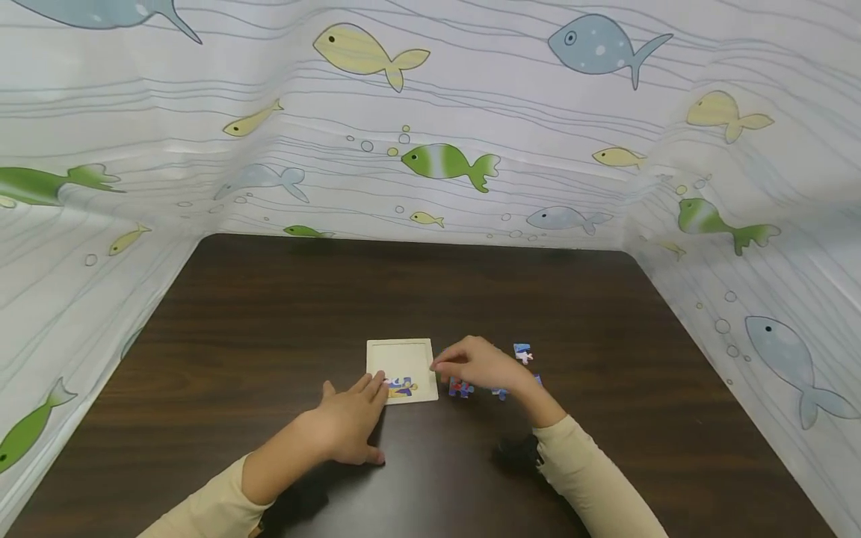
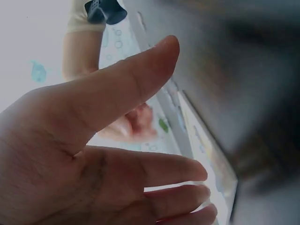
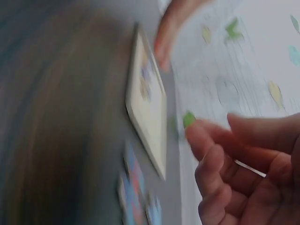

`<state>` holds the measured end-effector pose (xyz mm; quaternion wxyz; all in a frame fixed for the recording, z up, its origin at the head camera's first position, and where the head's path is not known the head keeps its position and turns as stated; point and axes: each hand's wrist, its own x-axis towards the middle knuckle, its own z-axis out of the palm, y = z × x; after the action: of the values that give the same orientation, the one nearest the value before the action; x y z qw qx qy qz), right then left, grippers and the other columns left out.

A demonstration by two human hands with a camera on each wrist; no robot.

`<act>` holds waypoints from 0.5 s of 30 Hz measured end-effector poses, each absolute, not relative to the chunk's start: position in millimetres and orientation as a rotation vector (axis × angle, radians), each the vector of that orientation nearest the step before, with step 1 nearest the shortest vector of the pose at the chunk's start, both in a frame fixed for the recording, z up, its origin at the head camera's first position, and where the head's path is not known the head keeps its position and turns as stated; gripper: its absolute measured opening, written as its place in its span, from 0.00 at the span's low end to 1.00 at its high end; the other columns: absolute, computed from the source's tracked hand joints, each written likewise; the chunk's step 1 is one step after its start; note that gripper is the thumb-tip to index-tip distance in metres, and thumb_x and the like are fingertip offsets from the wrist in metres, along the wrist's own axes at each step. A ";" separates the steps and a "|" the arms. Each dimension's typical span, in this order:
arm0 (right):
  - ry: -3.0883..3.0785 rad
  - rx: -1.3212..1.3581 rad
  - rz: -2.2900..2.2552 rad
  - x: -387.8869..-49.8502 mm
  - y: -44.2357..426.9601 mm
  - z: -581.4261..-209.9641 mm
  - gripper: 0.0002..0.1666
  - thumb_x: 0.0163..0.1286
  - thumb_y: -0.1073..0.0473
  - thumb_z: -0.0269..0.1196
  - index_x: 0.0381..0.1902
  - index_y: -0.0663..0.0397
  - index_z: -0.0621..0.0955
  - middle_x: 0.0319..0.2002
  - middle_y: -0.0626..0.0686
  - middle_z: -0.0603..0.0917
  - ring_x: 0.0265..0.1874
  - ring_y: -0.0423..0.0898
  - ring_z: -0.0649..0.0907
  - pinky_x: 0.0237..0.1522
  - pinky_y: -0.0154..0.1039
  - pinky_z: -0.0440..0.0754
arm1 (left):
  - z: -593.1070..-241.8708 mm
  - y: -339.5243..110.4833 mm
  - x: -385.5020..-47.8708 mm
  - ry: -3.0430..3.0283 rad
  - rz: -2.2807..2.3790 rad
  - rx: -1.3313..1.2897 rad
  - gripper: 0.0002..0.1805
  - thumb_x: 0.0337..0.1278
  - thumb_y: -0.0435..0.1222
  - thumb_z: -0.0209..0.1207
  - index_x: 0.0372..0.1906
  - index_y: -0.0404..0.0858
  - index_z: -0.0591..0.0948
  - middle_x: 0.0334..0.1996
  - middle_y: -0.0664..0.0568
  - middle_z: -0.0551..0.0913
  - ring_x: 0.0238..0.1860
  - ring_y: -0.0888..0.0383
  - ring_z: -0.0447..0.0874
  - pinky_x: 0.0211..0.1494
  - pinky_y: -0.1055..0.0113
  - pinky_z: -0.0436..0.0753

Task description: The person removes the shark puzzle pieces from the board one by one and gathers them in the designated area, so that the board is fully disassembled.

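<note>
A square pale wooden puzzle tray point(image 1: 403, 355) lies on the table, with joined jigsaw pieces point(image 1: 402, 387) along its near side. My left hand point(image 1: 348, 422) stretches its fingers over the tray's lower left corner, thumb spread away; the fingertips partly hide the pieces there. Above the tray's right edge hovers my right hand point(image 1: 480, 366), fingers loosely bent. In the right wrist view a gap shows between its thumb and forefinger, and no piece is visible there. Just right of the tray, under that hand, lies a red and blue jigsaw piece point(image 1: 460, 388).
More loose jigsaw pieces lie farther right: a blue and white one point(image 1: 522, 353) beyond the right wrist, another point(image 1: 499, 393) partly beneath it. The dark wooden table point(image 1: 303, 299) is bordered at the back and sides by a white fish-patterned curtain point(image 1: 511, 112).
</note>
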<state>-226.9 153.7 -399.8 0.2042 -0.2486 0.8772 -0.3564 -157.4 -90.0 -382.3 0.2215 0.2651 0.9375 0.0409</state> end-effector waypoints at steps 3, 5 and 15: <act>2.520 -0.713 -0.870 -223.4 130.3 -410.1 0.15 0.72 0.59 0.57 0.50 0.58 0.85 0.33 0.54 0.88 0.20 0.37 0.76 0.24 0.30 0.71 | -388.8 -87.6 -154.7 2.563 0.084 0.723 0.55 0.41 0.56 0.71 0.71 0.32 0.62 0.75 0.41 0.55 0.76 0.44 0.53 0.60 0.24 0.58; 2.551 -0.713 -0.810 -220.2 119.9 -414.7 0.15 0.71 0.60 0.57 0.51 0.58 0.84 0.37 0.54 0.89 0.19 0.36 0.73 0.23 0.29 0.69 | -391.1 -85.3 -153.3 2.556 0.068 0.726 0.56 0.39 0.55 0.72 0.72 0.32 0.61 0.75 0.41 0.55 0.76 0.45 0.53 0.59 0.24 0.59; 2.591 -0.750 -0.793 -218.8 109.8 -417.4 0.11 0.68 0.64 0.61 0.45 0.59 0.86 0.41 0.52 0.88 0.28 0.39 0.78 0.30 0.33 0.75 | -394.7 -81.7 -156.1 2.576 -0.026 0.730 0.60 0.36 0.55 0.74 0.73 0.31 0.59 0.76 0.41 0.53 0.75 0.45 0.54 0.59 0.28 0.65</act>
<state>-218.8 109.8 -417.4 0.1641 -0.2631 0.9091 -0.2781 -156.1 -81.7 -394.7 0.2297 0.2654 0.9363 -0.0094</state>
